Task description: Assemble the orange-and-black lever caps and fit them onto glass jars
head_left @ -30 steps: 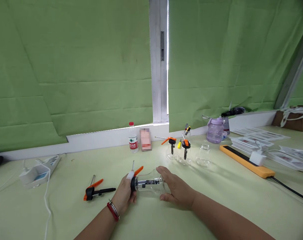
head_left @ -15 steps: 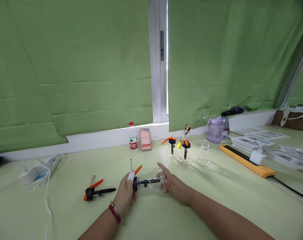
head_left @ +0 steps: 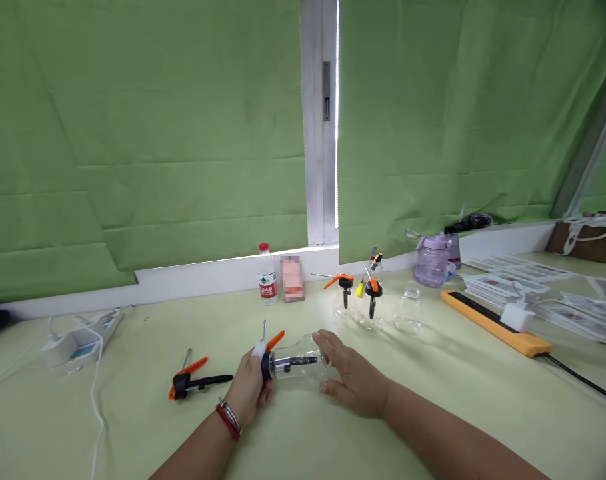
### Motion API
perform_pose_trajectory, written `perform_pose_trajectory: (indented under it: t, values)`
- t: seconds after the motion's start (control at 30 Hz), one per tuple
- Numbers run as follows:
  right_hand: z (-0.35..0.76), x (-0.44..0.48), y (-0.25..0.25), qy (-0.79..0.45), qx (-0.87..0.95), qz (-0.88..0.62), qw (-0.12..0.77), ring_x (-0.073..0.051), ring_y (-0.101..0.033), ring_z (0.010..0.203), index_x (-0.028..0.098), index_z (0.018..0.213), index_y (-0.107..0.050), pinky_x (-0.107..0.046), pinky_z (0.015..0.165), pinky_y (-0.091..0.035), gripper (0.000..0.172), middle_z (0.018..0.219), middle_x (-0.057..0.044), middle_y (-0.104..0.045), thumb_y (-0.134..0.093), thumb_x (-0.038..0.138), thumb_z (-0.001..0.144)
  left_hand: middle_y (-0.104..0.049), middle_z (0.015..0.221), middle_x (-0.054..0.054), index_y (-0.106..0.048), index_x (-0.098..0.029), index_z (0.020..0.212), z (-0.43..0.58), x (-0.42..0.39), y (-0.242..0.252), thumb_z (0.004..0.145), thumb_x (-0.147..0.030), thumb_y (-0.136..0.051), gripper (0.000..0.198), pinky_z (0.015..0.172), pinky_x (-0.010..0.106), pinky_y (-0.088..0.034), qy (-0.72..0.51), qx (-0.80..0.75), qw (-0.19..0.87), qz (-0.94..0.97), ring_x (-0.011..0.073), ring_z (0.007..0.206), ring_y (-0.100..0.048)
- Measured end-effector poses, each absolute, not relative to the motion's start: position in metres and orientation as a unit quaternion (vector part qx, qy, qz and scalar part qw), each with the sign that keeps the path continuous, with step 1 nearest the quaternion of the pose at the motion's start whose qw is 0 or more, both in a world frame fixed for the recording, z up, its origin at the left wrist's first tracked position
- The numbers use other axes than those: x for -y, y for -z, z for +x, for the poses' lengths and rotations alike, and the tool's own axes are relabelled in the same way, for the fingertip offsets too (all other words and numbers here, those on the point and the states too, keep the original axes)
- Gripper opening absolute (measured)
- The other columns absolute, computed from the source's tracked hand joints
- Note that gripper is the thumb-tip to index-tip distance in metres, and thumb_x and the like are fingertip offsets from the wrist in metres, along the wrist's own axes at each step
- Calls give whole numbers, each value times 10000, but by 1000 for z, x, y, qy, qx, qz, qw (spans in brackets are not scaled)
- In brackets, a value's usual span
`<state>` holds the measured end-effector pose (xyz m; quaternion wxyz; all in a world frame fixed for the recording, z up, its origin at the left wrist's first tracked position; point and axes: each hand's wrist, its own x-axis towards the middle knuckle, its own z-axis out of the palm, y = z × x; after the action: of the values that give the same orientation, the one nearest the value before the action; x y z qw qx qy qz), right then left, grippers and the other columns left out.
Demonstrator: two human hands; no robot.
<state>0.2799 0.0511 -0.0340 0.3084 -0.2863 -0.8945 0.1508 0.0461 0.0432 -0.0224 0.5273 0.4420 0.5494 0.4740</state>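
A clear spray bottle (head_left: 303,373) lies sideways between my hands, just above or on the table; I cannot tell which. My left hand (head_left: 251,381) is closed around its black cap (head_left: 267,366). An orange trigger (head_left: 275,341) and a thin metal spout rise past the fingers. Inside the bottle runs a black tube. At the base end, my right hand (head_left: 353,373) curls its thumb and fingers around the bottle. Left of my hands lies a loose black-and-orange spray head (head_left: 183,385) with its own black tube.
Behind, two clear bottles with orange-and-black heads (head_left: 373,288) stand beside an uncapped bottle (head_left: 410,312). A water bottle (head_left: 267,277) and a pink box (head_left: 293,279) are against the wall. Right are an orange power strip (head_left: 497,325), a purple jug (head_left: 431,263) and papers; left, a white power strip (head_left: 83,347).
My right hand's fingers have shifted and curled further around the bottle's base. My left hand keeps its hold on the cap. At the far right edge another person's hand shows more.
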Motion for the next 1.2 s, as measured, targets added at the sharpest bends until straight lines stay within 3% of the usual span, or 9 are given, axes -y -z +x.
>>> perform_pose_trajectory:
  t: [0.13, 0.4, 0.5, 0.57, 0.67, 0.73, 0.8, 0.97, 1.2]
  values:
    - [280, -52, 35, -233, 862, -305, 331, -166, -466, 758, 256, 1439, -83, -317, 717, -425, 802, 1059, -77, -475, -477, 573, 816, -385, 345, -85, -440, -215, 636, 49, -39, 19, 789, -608, -352, 431, 308, 203, -266, -480, -548, 499, 469, 78, 275, -296]
    - [278, -55, 36, -339, 825, -305, 335, -138, -408, 632, 209, 1369, -189, -263, 608, -347, 648, 720, 21, -430, -320, 605, 873, -365, 381, -91, -401, -220, 628, 52, -37, 20, 810, -572, -360, 399, 322, 191, -283, -498, -526, 447, 525, 79, 314, -331]
    - [278, -56, 37, -347, 826, -308, 320, -146, -442, 653, 193, 1397, -151, -289, 653, -380, 645, 758, 0, -489, -265, 584, 897, -369, 373, -90, -413, -219, 628, 51, -38, 22, 800, -579, -369, 401, 316, 192, -274, -499, -529, 451, 517, 78, 304, -322]
    - [278, -56, 39, -341, 828, -304, 326, -160, -493, 732, 196, 1433, -42, -316, 708, -411, 704, 970, -70, -545, -285, 578, 894, -377, 363, -89, -429, -218, 637, 50, -39, 22, 796, -590, -363, 410, 308, 194, -262, -499, -536, 462, 501, 79, 291, -318]
    - [277, -54, 40, -283, 843, -294, 350, -235, -477, 1050, 236, 1436, 104, -360, 829, -426, 882, 1421, -159, -254, -454, 560, 834, -392, 353, -88, -445, -217, 654, 48, -42, 23, 794, -602, -350, 421, 303, 202, -265, -499, -549, 480, 469, 81, 272, -307]
    - [276, -52, 39, -210, 871, -285, 342, -281, -314, 1259, 260, 1441, 75, -402, 949, -367, 876, 1505, -121, -47, -506, 492, 826, -404, 351, -85, -436, -219, 641, 47, -44, 24, 792, -597, -351, 416, 305, 209, -283, -499, -553, 495, 447, 77, 262, -292]
    - [275, -51, 36, -147, 894, -278, 319, -269, -198, 1337, 291, 1445, 7, -421, 1026, -289, 746, 1519, -75, 13, -457, 405, 871, -416, 351, -81, -420, -222, 616, 46, -45, 25, 790, -586, -357, 408, 306, 213, -291, -497, -553, 510, 433, 73, 255, -281]
    - [277, -50, 35, -104, 907, -293, 283, -241, -359, 1243, 342, 1435, -68, -397, 984, -352, 624, 1501, -73, -28, -397, 377, 906, -413, 345, -80, -434, -221, 617, 45, -46, 25, 785, -590, -357, 412, 303, 211, -284, -483, -553, 519, 438, 74, 252, -281]
    - [279, -53, 37, -154, 899, -281, 298, -215, -496, 927, 246, 1442, -41, -373, 815, -441, 722, 1308, -143, -340, -366, 549, 873, -368, 325, -92, -410, -224, 604, 49, -41, 21, 792, -597, -360, 421, 293, 199, -260, -488, -552, 485, 471, 75, 258, -277]
